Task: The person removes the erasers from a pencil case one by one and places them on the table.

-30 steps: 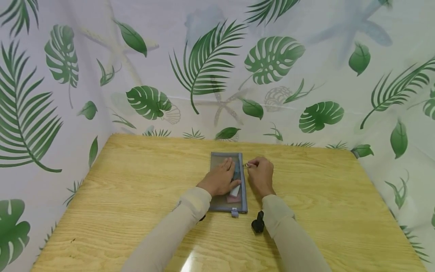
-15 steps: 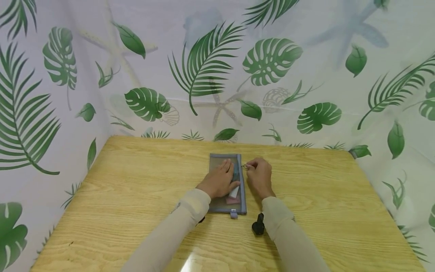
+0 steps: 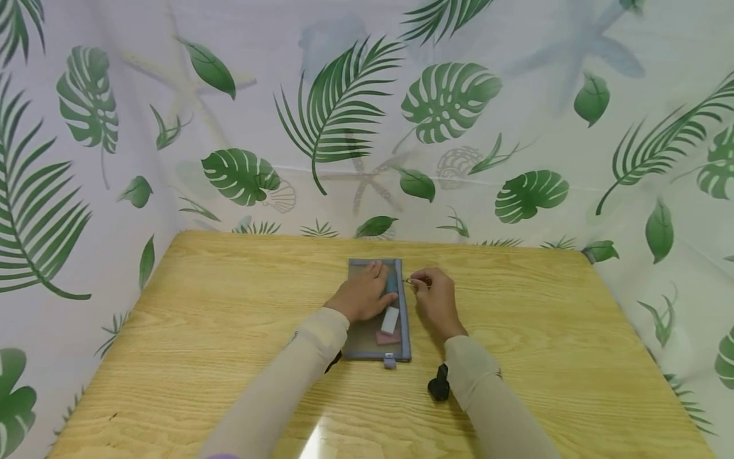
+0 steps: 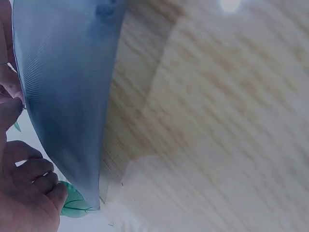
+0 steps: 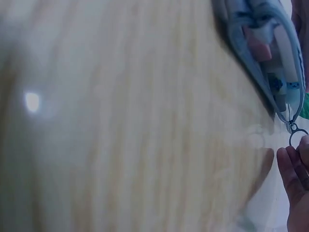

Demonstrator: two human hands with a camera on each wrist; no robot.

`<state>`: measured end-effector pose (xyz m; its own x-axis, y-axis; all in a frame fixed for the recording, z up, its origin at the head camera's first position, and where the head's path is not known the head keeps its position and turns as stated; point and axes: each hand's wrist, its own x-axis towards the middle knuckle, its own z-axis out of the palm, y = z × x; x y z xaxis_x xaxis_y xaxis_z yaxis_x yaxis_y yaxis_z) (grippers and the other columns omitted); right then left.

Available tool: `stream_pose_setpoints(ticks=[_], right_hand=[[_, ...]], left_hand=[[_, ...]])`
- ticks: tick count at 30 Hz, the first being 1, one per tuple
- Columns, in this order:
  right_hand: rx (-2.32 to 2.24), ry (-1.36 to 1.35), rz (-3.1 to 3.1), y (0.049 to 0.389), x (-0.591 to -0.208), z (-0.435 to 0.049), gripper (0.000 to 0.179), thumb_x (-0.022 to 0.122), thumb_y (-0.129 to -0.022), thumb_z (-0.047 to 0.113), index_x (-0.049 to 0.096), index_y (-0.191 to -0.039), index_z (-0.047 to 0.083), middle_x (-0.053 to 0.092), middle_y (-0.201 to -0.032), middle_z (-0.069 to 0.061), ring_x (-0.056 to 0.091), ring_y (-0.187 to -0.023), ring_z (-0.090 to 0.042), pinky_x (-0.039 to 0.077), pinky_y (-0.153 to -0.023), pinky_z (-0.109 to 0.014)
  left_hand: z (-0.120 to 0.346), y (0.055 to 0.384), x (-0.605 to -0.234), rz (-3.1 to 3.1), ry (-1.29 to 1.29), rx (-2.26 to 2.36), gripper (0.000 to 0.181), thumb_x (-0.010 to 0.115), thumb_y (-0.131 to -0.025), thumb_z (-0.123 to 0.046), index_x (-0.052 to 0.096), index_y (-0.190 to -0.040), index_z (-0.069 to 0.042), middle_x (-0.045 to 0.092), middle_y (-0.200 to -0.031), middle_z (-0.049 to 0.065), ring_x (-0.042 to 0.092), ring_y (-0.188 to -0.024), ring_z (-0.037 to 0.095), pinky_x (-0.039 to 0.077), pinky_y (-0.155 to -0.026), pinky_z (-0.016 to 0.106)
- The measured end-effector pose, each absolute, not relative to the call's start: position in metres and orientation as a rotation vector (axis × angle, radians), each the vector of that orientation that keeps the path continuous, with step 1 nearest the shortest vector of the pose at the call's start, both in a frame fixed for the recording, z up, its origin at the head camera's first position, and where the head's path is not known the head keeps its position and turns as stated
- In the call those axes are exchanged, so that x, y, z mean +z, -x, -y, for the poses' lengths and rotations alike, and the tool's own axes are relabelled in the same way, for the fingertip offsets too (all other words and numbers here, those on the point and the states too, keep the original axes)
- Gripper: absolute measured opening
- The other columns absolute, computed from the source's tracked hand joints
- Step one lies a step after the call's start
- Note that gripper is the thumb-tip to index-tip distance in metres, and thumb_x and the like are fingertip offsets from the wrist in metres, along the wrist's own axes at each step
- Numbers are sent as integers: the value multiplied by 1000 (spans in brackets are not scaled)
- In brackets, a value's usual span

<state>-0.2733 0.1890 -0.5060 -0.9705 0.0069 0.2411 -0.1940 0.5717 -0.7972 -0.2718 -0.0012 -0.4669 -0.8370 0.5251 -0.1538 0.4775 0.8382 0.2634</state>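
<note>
A grey-blue mesh zip pouch (image 3: 367, 347) lies flat on the wooden table. My left hand (image 3: 360, 296) rests on top of it, fingers pointing to its far end. Through the mesh show a white block (image 3: 390, 320), a pink piece (image 3: 387, 338) and something blue under the fingers. My right hand (image 3: 438, 299), beside the pouch's right edge, pinches the ring of the zipper pull (image 5: 298, 137) between thumb and fingers. In the right wrist view the pouch's mouth gapes along that edge, showing a pink item (image 5: 259, 48) and white items inside.
A small fabric tab (image 3: 390, 363) sticks out of the pouch's near end. A black wrist device (image 3: 439, 384) hangs under the right sleeve. Behind the table (image 3: 258, 287) hangs a white cloth (image 3: 367, 115) printed with green leaves.
My left hand has shifted slightly back on the pouch, and its thumb has moved up, baring more of the white block. The right hand keeps its pinch on the zipper pull.
</note>
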Motion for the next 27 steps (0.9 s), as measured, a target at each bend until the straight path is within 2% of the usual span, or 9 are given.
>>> stream_pose_setpoints(ticks=[8, 15, 27], right_hand=[[1409, -183, 2562, 271, -509, -193, 14, 62, -97, -8, 75, -102, -5, 68, -100, -17, 70, -87, -27, 59, -71, -30], [1392, -191, 2558, 271, -509, -192, 11, 68, -96, -2, 74, -104, -5, 71, -99, -16, 70, -90, -27, 60, -75, -34], [1457, -143, 2569, 270, -507, -194, 5, 68, -96, 0, 73, -96, -3, 71, -92, -14, 71, -84, -24, 59, -69, -27]], left_hand=[[-5, 275, -472, -2776, -738, 323, 71, 35, -110, -47, 20, -160, 1, 16, -167, 18, 14, -154, 29, 16, -124, 39], [-8, 276, -478, -2749, -718, 318, 71, 30, -111, -47, 13, -161, 0, 9, -168, 17, 8, -155, 28, 10, -125, 36], [-6, 273, -478, -2751, -736, 372, 70, 32, -111, -44, 14, -161, 2, 9, -168, 18, 8, -155, 30, 12, -125, 39]])
